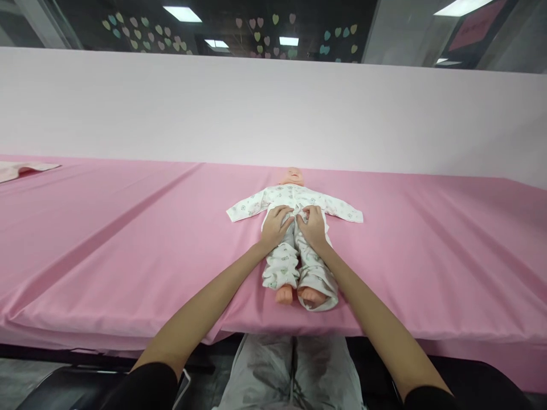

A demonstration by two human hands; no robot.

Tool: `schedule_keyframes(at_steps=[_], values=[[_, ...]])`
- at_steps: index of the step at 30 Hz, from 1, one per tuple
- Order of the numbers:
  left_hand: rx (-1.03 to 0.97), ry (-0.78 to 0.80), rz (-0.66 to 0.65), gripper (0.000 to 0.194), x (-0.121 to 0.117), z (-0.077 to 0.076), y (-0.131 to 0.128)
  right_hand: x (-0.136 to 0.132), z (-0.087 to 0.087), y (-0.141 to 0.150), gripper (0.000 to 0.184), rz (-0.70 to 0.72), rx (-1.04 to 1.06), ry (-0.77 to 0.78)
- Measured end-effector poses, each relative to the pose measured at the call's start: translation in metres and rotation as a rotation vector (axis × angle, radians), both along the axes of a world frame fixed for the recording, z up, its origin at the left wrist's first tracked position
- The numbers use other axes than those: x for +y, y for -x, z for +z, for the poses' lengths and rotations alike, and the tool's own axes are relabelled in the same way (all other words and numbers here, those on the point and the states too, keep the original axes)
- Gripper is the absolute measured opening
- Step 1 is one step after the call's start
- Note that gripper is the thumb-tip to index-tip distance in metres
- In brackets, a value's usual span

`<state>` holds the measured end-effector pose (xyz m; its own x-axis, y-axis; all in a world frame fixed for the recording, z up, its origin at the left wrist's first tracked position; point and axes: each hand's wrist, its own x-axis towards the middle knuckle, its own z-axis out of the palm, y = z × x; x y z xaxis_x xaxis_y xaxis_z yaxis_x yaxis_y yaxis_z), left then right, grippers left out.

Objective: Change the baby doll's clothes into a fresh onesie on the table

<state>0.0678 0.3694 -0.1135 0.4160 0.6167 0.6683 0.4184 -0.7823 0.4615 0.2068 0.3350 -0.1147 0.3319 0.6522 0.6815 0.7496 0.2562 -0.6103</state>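
Observation:
A baby doll (294, 176) lies on its back on the pink table cover (128, 239), head away from me, feet at the near edge. It wears a white printed sleepsuit (294, 259) with both sleeves spread flat. My left hand (276, 225) and my right hand (313, 225) rest on the doll's belly, side by side. Both pinch the suit's front fabric at the middle with curled fingers.
A pale pink cloth (23, 169) lies at the far left of the table. A light pink partition (273, 108) runs behind the table. My knees in light trousers (290, 370) show under the near edge.

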Motion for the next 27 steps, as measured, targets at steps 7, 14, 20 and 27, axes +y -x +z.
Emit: schedule_keyframes(at_steps=[7, 14, 20, 27], values=[[0.033, 0.006, 0.014, 0.023, 0.002, 0.004, -0.002, -0.004, 0.001, 0.002, 0.022, 0.017, -0.219, -0.044], [0.065, 0.000, 0.029, 0.015, -0.003, 0.013, -0.004, -0.008, 0.002, -0.001, 0.008, 0.069, -0.169, 0.005], [0.003, -0.010, 0.036, 0.013, -0.004, 0.010, -0.005, -0.014, 0.010, -0.001, 0.012, 0.112, -0.066, 0.034], [-0.012, -0.030, 0.060, 0.011, -0.005, 0.012, -0.006, -0.016, 0.011, 0.001, 0.019, 0.135, 0.006, 0.048]])
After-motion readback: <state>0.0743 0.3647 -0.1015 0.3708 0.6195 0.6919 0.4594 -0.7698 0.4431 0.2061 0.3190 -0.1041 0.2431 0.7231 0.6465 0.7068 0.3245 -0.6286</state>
